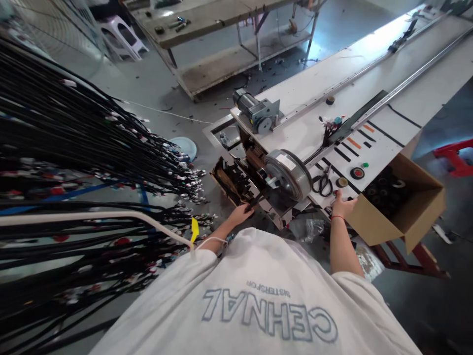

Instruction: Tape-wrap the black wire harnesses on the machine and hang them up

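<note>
- Hanging at my nine o'clock, the huge bundle of black wire harnesses with white and red connectors (74, 162) fills the whole side of what I see, draped over a white curved rail (92, 217).
- At one o'clock the long white workbench with a metal track down its middle (369, 64) runs away from me, black tape stripes marked on its near end.
- At three o'clock an open brown cardboard box holding black tape rolls (402, 207) sits just beside the bench end.
- At twelve o'clock the round grey metal drum with a white label (290, 172) is mounted on the bench's near end, with a grey electric motor (256, 113) beyond it.
- My right hand (343, 204) rests at the bench edge by the box corner, fingers loosely spread; I cannot tell that it grips anything.
- My left hand (240, 214) reaches under the drum, fingers curled on a black cable end (254, 201) near the dark parts tray (231, 182).
- Black-handled scissors (324, 185) lie near the drum, left of a red round button (357, 173).
</note>
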`<state>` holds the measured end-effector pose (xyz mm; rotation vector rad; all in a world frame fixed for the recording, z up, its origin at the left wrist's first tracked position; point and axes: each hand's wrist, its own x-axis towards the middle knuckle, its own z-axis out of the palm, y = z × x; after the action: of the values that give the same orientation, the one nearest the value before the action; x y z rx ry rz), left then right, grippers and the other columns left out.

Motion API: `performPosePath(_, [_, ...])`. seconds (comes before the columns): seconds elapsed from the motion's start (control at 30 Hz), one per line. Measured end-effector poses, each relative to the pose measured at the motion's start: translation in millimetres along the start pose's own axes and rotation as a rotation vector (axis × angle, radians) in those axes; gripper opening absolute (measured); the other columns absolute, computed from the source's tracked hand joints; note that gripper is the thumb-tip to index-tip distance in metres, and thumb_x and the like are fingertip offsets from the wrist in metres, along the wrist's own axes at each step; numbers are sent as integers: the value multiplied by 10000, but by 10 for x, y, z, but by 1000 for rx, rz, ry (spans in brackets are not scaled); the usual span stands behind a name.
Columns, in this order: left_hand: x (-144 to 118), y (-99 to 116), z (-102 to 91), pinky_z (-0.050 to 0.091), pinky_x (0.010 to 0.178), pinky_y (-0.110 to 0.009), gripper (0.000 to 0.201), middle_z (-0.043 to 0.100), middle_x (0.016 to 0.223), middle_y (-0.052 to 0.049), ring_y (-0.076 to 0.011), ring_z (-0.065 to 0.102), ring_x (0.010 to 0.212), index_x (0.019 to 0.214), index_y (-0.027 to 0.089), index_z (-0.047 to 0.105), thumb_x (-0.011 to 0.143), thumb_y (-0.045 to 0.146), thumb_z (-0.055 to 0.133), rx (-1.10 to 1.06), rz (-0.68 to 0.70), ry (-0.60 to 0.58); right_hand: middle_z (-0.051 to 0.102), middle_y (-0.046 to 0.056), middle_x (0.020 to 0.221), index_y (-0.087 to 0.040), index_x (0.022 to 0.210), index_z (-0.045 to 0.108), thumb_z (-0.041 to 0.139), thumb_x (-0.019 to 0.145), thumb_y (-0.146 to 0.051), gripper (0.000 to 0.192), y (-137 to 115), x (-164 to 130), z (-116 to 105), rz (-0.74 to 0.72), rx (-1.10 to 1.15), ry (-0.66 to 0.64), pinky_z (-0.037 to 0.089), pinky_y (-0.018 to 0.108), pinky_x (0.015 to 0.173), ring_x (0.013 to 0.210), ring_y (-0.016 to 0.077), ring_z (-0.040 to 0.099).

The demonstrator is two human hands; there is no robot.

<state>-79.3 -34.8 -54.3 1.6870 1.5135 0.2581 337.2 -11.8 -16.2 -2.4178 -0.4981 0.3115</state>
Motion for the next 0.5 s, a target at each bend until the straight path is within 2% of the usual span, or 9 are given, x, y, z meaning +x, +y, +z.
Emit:
performPosePath(0.13, [-302, -45, -170, 416, 645, -259, 411, 636, 709, -21, -166, 552, 673, 867, 150, 646, 850, 528, 483, -73, 60, 45, 478, 298, 1383, -4, 1458, 315, 629, 801, -582, 929, -6, -2, -7, 2, 5, -3, 374, 476, 1061, 1290, 388, 468])
performPosePath(0.27, [-512, 123, -322, 425, 644, -268, 439, 628, 690, -27, -175, 567, 661, 835, 167, 603, 894, 543, 386, -121, 62, 101, 444, 320, 1401, 19, 1463, 296, 634, 806, -553, 934, -21, -21, -14, 0, 23, 1, 353, 459, 1081, 1329, 376, 427])
performPosePath(0.37, [-494, 288, -343, 434, 634, -266, 424, 623, 674, -24, -176, 580, 649, 810, 185, 572, 915, 534, 355, -146, 58, 109, 445, 311, 1405, 9, 1457, 309, 629, 806, -555, 919, -15, -18, -12, -2, 25, 2, 353, 454, 1080, 1326, 370, 433])
performPosePath(0.5, [-329, 444, -292, 436, 622, -266, 379, 624, 669, -21, -175, 590, 642, 798, 192, 558, 919, 505, 382, -155, 73, 81, 446, 297, 1413, -4, 1460, 307, 613, 805, -568, 917, 0, -5, -7, 0, 15, -2, 357, 444, 1076, 1323, 363, 437])
